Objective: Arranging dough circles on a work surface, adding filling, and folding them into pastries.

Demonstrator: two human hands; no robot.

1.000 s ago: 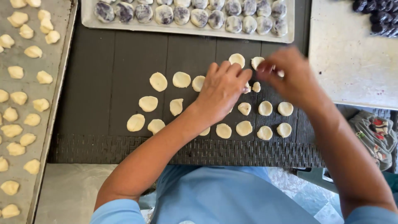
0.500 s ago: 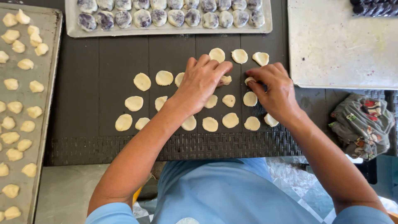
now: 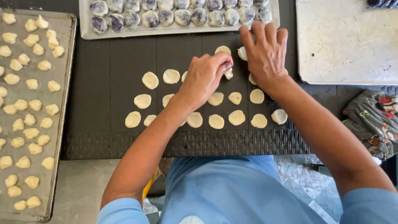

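Near the mat (image 3: 103,83) edge, flat dough discs (image 3: 216,121) lie in rows. Since a moment ago both hands have moved up the mat: the left hand (image 3: 205,76) pinches a dough piece (image 3: 228,74), while the right hand (image 3: 265,54) lies open beside it.

A dark slatted table (image 3: 95,83) with a woven edge stands over pale speckled floor (image 3: 298,174).

Counts: 2 hands (image 3: 206,79), 3 trays (image 3: 66,124), about 17 flat dough discs (image 3: 150,80) visible, 1 cloth (image 3: 371,120).
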